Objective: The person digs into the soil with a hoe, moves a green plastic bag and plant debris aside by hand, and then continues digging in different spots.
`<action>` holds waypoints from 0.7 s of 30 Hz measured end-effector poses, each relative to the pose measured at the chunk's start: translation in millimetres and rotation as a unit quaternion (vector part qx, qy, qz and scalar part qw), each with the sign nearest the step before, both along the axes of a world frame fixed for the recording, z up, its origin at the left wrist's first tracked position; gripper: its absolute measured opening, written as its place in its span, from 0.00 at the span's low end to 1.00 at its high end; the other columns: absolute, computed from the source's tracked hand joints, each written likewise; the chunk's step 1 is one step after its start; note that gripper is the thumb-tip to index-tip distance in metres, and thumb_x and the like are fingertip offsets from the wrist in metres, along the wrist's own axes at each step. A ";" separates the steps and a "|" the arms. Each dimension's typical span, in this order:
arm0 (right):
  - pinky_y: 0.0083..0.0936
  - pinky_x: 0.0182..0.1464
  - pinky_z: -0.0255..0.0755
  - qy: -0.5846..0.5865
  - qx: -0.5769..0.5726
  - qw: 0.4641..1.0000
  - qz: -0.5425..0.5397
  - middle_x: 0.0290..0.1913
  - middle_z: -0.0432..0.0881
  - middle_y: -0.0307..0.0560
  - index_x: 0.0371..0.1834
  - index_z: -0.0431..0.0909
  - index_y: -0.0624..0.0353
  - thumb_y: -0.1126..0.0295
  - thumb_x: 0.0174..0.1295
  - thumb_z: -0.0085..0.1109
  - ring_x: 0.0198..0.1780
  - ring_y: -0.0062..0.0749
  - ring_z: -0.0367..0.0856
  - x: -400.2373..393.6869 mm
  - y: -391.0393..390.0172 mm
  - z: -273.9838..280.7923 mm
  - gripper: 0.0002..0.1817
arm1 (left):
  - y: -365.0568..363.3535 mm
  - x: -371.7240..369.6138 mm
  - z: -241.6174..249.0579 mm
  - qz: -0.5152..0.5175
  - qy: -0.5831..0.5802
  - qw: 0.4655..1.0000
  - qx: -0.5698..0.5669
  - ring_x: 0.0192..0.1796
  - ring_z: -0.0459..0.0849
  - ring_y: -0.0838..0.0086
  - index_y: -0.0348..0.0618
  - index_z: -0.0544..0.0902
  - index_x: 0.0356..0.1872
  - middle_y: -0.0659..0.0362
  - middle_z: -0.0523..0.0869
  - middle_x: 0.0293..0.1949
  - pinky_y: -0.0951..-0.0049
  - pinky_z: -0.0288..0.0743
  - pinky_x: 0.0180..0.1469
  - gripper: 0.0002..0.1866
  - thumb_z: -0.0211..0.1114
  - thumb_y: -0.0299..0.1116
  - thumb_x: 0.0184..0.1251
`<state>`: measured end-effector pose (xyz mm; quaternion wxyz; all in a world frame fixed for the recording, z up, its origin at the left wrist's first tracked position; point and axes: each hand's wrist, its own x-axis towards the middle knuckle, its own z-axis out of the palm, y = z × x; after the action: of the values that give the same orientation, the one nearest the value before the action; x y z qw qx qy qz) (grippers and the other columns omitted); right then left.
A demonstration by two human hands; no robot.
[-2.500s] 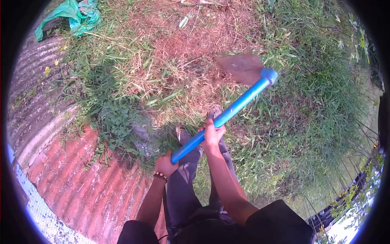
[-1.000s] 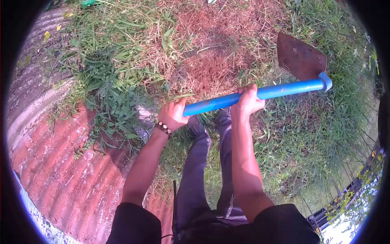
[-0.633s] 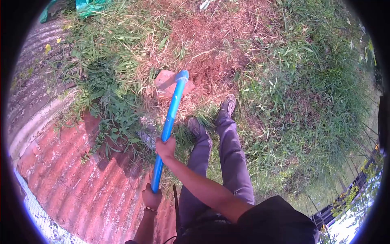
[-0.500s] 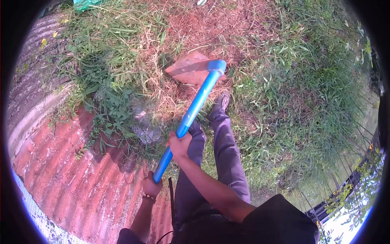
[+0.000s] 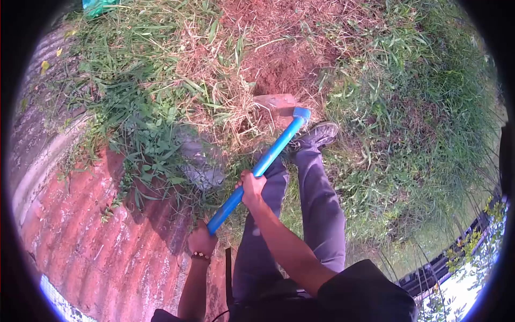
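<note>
A hoe with a blue handle [image 5: 280, 144] runs diagonally from lower left to upper right. Its flat metal blade [image 5: 276, 102] meets the reddish soil and dry grass, just beyond a shoe [image 5: 322, 134]. Around the lower end of the handle my left hand [image 5: 202, 240] is closed, with a beaded bracelet at the wrist. Farther up the shaft, my right hand [image 5: 251, 185] is wrapped round it too. Part of the blade's edge is hidden in the grass.
Red corrugated sheeting [image 5: 102, 236] lies at the lower left, beside leafy weeds [image 5: 145, 139]. Green plastic [image 5: 96, 6] shows at the top left. Thick grass [image 5: 418, 145] covers the right. A dark rail [image 5: 440, 268] and foliage edge the lower right.
The hoe's head has come down and nearer the feet, and more bare soil shows beyond it. Both hands stay on the handle. The right foot now points more to the right.
</note>
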<state>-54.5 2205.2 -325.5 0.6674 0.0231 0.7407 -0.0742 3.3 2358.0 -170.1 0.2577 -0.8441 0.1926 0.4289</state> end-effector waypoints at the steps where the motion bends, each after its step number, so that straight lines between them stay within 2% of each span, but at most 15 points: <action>1: 0.30 0.19 0.70 -0.003 0.016 1.000 -0.018 0.21 0.70 0.45 0.26 0.71 0.65 0.81 0.56 0.49 0.16 0.30 0.70 -1.4 17.6 19.8 0.03 | 23.8 -2.9 14.1 0.003 0.004 1.000 -0.004 0.29 0.85 0.45 0.40 0.72 0.39 0.43 0.84 0.24 0.47 0.79 0.34 0.17 0.66 0.30 0.48; 3: 0.30 0.19 0.70 -0.011 0.017 1.000 -0.024 0.20 0.71 0.44 0.25 0.71 0.64 0.80 0.57 0.50 0.16 0.29 0.70 -3.6 42.7 48.6 0.04 | 51.1 -3.6 41.6 -0.001 -0.001 1.000 -0.021 0.28 0.85 0.47 0.40 0.72 0.37 0.44 0.83 0.23 0.48 0.79 0.32 0.16 0.66 0.31 0.49; 6: 0.31 0.17 0.69 -0.055 -0.009 0.998 0.015 0.16 0.70 0.40 0.22 0.70 0.60 0.77 0.55 0.58 0.15 0.26 0.72 -13.0 60.7 81.5 0.08 | 70.1 -43.4 74.3 0.055 -0.016 0.997 -0.054 0.27 0.85 0.48 0.41 0.72 0.36 0.45 0.83 0.23 0.49 0.78 0.30 0.15 0.67 0.33 0.50; 9: 0.26 0.19 0.69 -0.041 -0.061 0.977 0.201 0.17 0.72 0.39 0.23 0.70 0.60 0.78 0.55 0.57 0.18 0.25 0.74 -19.9 64.5 122.5 0.07 | 100.9 -83.0 89.8 0.120 -0.038 0.988 -0.086 0.27 0.84 0.47 0.42 0.72 0.35 0.43 0.82 0.22 0.51 0.77 0.28 0.15 0.67 0.35 0.53; 12: 0.25 0.19 0.68 -0.103 -0.164 0.941 0.277 0.17 0.72 0.37 0.22 0.70 0.58 0.78 0.54 0.59 0.18 0.22 0.74 -23.9 84.7 151.2 0.08 | 109.7 -102.9 123.2 0.215 -0.027 0.968 -0.124 0.29 0.85 0.49 0.40 0.73 0.33 0.44 0.82 0.22 0.54 0.77 0.28 0.14 0.68 0.35 0.53; 14: 0.25 0.19 0.68 -0.079 -0.230 0.919 0.311 0.17 0.72 0.36 0.24 0.70 0.58 0.78 0.53 0.60 0.17 0.22 0.74 -20.2 77.6 176.1 0.08 | 98.5 -100.2 145.2 0.277 -0.011 0.948 -0.154 0.30 0.86 0.50 0.40 0.74 0.32 0.44 0.83 0.23 0.56 0.76 0.28 0.14 0.69 0.36 0.53; 15: 0.24 0.20 0.68 -0.067 -0.264 0.905 0.327 0.17 0.72 0.35 0.24 0.70 0.58 0.78 0.53 0.60 0.17 0.22 0.74 -15.2 68.2 184.0 0.08 | 91.4 -94.8 144.5 0.274 -0.005 0.946 -0.174 0.30 0.87 0.51 0.39 0.75 0.32 0.45 0.83 0.23 0.56 0.76 0.29 0.14 0.69 0.36 0.53; 16: 0.24 0.20 0.69 -0.038 -0.281 0.906 0.313 0.18 0.72 0.35 0.26 0.69 0.60 0.78 0.53 0.60 0.17 0.21 0.74 -9.7 60.0 189.7 0.07 | 86.5 -92.5 146.6 0.273 0.003 0.943 -0.189 0.30 0.87 0.52 0.39 0.75 0.32 0.45 0.83 0.23 0.57 0.76 0.29 0.14 0.69 0.36 0.53; 17: 0.24 0.20 0.69 -0.047 -0.252 0.920 0.298 0.18 0.73 0.35 0.27 0.69 0.60 0.78 0.53 0.60 0.18 0.21 0.75 -13.9 50.1 195.3 0.07 | 81.8 -92.5 151.7 0.271 0.014 0.941 -0.202 0.31 0.87 0.53 0.39 0.76 0.33 0.46 0.83 0.23 0.57 0.75 0.29 0.14 0.70 0.36 0.52; 19: 0.24 0.21 0.69 -0.066 -0.198 0.941 0.266 0.20 0.73 0.36 0.30 0.69 0.60 0.78 0.53 0.60 0.20 0.21 0.76 -17.5 -6.5 216.9 0.08 | 46.4 -82.0 148.0 0.221 0.047 0.942 -0.248 0.32 0.86 0.49 0.39 0.76 0.36 0.44 0.84 0.25 0.54 0.76 0.31 0.12 0.67 0.32 0.52; 20: 0.24 0.21 0.71 -0.111 -0.203 0.957 0.175 0.22 0.75 0.38 0.34 0.67 0.60 0.79 0.54 0.59 0.20 0.22 0.76 -21.8 -29.4 218.4 0.10 | 41.8 -75.3 129.7 0.195 0.064 0.941 -0.268 0.32 0.86 0.48 0.39 0.76 0.37 0.43 0.84 0.25 0.53 0.76 0.31 0.12 0.66 0.31 0.52; 21: 0.24 0.21 0.73 -0.113 -0.236 0.956 0.132 0.22 0.76 0.40 0.36 0.66 0.60 0.80 0.54 0.58 0.20 0.23 0.77 -26.0 -53.0 217.2 0.11 | 30.1 -73.9 115.1 0.173 0.079 0.939 -0.288 0.32 0.86 0.47 0.39 0.76 0.37 0.42 0.84 0.26 0.52 0.76 0.31 0.12 0.65 0.30 0.51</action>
<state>-80.4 2152.2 -108.3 0.7373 -0.2251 0.6179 -0.1548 -70.6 2388.2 -54.9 -0.0903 -0.8660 0.1787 0.4581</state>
